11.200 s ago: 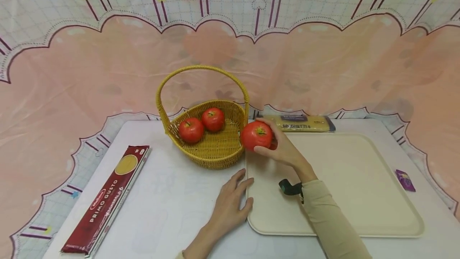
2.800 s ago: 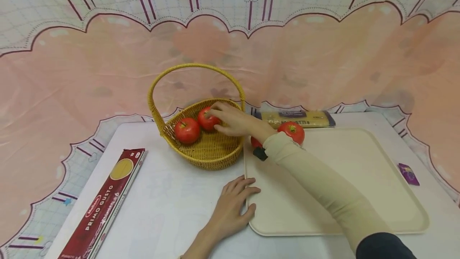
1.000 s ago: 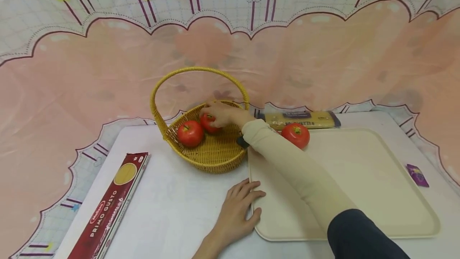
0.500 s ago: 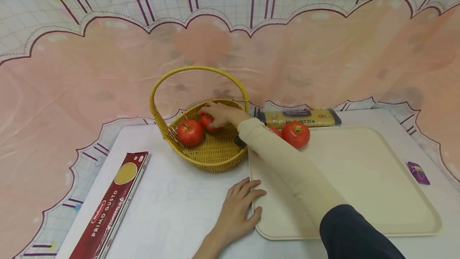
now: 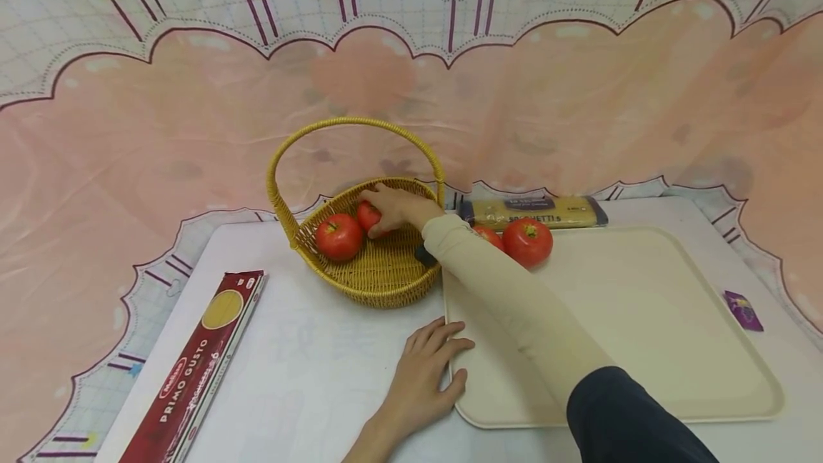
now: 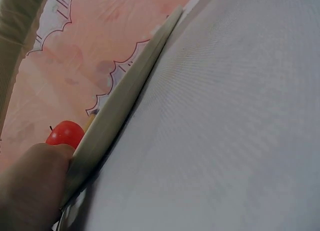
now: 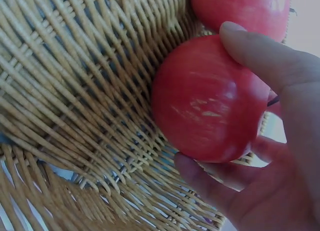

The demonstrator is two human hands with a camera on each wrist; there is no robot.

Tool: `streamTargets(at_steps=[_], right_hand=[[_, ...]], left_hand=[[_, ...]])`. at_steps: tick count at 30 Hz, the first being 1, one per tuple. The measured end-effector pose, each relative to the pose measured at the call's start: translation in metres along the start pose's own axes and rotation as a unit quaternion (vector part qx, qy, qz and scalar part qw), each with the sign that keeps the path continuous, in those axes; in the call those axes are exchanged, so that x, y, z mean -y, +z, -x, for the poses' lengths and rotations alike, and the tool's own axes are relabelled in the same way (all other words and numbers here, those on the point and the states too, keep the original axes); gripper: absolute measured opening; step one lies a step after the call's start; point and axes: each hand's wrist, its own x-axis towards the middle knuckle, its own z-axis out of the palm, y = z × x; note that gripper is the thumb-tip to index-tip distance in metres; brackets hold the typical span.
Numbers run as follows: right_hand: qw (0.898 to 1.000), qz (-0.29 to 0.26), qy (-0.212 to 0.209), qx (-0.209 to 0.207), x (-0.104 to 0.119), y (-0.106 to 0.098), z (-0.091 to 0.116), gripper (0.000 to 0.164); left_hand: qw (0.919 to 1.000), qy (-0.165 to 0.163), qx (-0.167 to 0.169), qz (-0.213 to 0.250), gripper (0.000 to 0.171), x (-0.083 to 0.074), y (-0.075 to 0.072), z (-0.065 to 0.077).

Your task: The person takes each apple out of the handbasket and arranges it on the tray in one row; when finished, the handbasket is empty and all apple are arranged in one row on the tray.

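In the head view my right hand [image 5: 396, 207] reaches into the yellow wicker basket [image 5: 379, 297] and grips the rear red apple [image 5: 368, 216]. The right wrist view shows the thumb on one side of this apple [image 7: 210, 101] and fingers curled round the other. A second apple [image 5: 338, 237] lies beside it in the basket. My left hand [image 5: 424, 381] lies at the left edge of the cream tray [image 5: 617, 334], fingers extended over the rim. Two red tomatoes sit at the tray's back left: one tomato [image 5: 527, 242] in plain sight, the other tomato [image 5: 490, 236] partly behind my right sleeve.
A yellow spaghetti pack [image 5: 536, 212] lies behind the tray. The long red spaghetti pack [image 5: 193, 370] lies at the table's left. A small purple packet [image 5: 744, 311] lies by the tray's right edge. The basket's tall handle [image 5: 353, 121] arches above my right hand.
Earliest, my right hand held a tomato beside the basket; two tomatoes now sit on the tray, and that hand has moved left onto an apple. Over the last second little moves; my left hand stays put.
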Motion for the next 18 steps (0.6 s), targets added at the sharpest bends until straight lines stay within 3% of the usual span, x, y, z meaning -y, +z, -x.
streamTargets(at_steps=[18], right_hand=[[1.0,0.002,-0.013,-0.021,0.0057,-0.0035,0.0106,0.069]], left_hand=[[0.9999,0.004,-0.007,-0.01,0.032,0.0015,-0.0002,0.0012]])
